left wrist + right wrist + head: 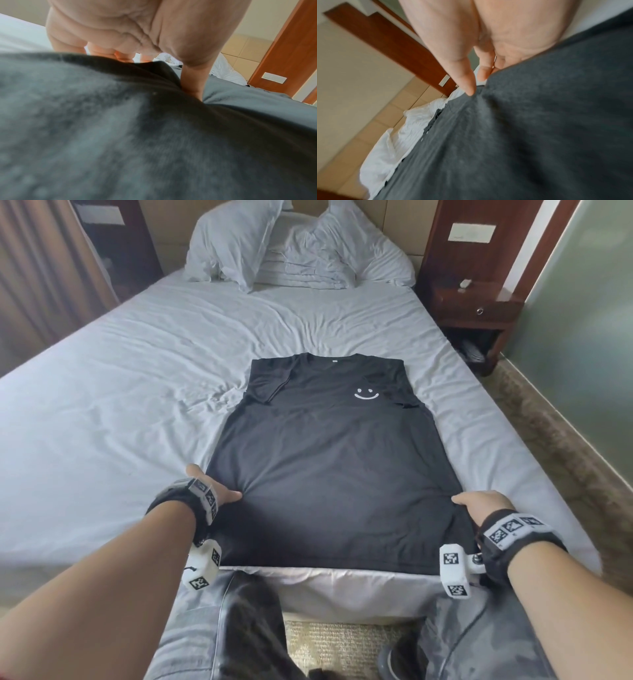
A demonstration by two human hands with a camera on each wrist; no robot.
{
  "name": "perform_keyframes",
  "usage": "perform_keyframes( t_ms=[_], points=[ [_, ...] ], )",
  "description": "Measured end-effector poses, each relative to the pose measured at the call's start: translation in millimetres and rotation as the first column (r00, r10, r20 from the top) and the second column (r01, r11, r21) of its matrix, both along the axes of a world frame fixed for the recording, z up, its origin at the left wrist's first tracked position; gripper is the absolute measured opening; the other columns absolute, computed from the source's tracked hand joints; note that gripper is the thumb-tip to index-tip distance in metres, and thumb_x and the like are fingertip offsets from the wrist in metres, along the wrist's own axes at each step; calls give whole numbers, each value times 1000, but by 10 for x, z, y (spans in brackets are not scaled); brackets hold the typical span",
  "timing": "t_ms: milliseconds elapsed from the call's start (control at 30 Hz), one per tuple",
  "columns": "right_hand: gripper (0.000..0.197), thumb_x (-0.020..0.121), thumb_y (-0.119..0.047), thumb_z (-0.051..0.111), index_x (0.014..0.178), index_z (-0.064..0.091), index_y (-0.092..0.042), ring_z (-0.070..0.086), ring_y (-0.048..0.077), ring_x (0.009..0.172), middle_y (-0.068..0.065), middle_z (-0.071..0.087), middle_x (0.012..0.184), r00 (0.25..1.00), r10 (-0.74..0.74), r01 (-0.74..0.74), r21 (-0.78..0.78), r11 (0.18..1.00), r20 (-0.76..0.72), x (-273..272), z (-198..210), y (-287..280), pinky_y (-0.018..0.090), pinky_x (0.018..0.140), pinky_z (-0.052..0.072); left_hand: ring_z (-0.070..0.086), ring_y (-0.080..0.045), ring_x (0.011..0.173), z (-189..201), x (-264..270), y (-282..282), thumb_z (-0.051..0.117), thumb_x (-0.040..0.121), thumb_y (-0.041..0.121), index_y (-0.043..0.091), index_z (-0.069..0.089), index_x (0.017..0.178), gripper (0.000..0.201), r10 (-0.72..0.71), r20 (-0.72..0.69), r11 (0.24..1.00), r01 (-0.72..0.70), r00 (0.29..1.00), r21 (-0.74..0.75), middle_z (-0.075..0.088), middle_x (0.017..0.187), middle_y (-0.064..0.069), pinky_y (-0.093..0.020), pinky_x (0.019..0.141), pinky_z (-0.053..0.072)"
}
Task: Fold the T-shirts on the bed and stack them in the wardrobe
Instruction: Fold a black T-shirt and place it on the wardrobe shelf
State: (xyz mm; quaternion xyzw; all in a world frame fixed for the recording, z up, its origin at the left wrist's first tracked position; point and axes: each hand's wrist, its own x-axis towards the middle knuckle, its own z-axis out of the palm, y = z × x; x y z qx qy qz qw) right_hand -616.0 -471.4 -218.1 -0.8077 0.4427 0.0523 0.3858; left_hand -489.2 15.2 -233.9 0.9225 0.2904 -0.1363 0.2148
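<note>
Left hand (219, 494) pinches black T-shirt (329, 467) side edge; right hand (479, 505) pinches opposite edge.

A black cotton T-shirt (329, 460) with a small white smiley face printed on the chest lies flat, front side up, on the white-sheeted bed (120, 392). Its collar, with a small white label inside, points to the far end; its hem lies at the near edge of the mattress. Both sleeves are folded inward over the body, so the outline is a long narrow panel, wider near and tapering far. The fabric is mostly smooth, with puckers gathered at the near left and near right edges. It lies slightly right of the bed's middle, well apart from the far end.
</note>
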Motion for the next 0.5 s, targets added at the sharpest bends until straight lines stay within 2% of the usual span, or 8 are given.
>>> perform_keyframes(
  t_ms=[100,167,267,333,400,433,467,500],
  points=[
    [36,80,-31,76,103,69,-4,65,32,86,14,70,96,1000,-14,14,-14,1000,18,-97,9,18,34,79,47,54,-44,124,7,-71,7,96,59,47,8,29,140,112,-36,29,999,37,999,-30,54,133,-25,-53,105,43],
    [38,78,-33,77,102,68,-5,66,32,81,14,71,92,1000,-11,11,-20,1000,-7,-147,54,47,35,76,49,55,-43,124,38,-122,34,94,61,51,8,31,142,112,-69,33,997,70,997,-27,55,135,-23,-52,105,44],
    [55,64,-45,78,98,68,-2,69,36,78,20,71,86,999,-14,14,-4,1000,-36,-126,-46,-79,39,74,54,55,-42,124,84,-198,66,87,64,63,9,38,142,107,-107,13,994,107,994,9,56,137,-21,-47,102,46],
    [71,49,-48,81,101,68,0,68,36,70,18,69,79,999,-10,13,49,999,-54,-102,-173,-210,40,66,55,59,-40,119,131,-238,77,82,65,70,9,45,139,103,-133,-10,990,134,991,37,59,133,-19,-43,93,46],
    [65,57,-36,87,103,67,6,60,30,56,16,61,61,997,10,-1,132,991,-71,-122,-169,-201,34,55,46,64,-36,109,165,-277,96,76,65,78,6,57,131,99,-174,-44,983,176,984,45,66,124,-17,-37,86,47],
    [56,63,-28,87,102,68,8,59,29,56,17,62,61,994,33,-16,165,986,-100,-144,-129,-166,33,55,45,65,-35,108,193,-302,111,72,67,81,7,61,129,98,-201,-70,978,204,977,48,68,123,-16,-36,87,48],
    [53,64,-24,87,101,68,8,63,32,62,22,68,69,993,47,-24,213,977,-107,-128,-170,-206,35,60,48,64,-34,109,226,-316,129,69,68,84,7,62,129,98,-211,-84,976,215,974,40,68,124,-15,-36,91,48],
    [57,60,-25,87,104,69,6,68,36,74,27,73,84,992,72,-44,254,966,-100,-142,-129,-169,40,69,53,64,-33,112,247,-336,157,67,67,86,8,62,131,101,-209,-108,977,212,972,18,67,128,-14,-36,96,48]
  ],
)
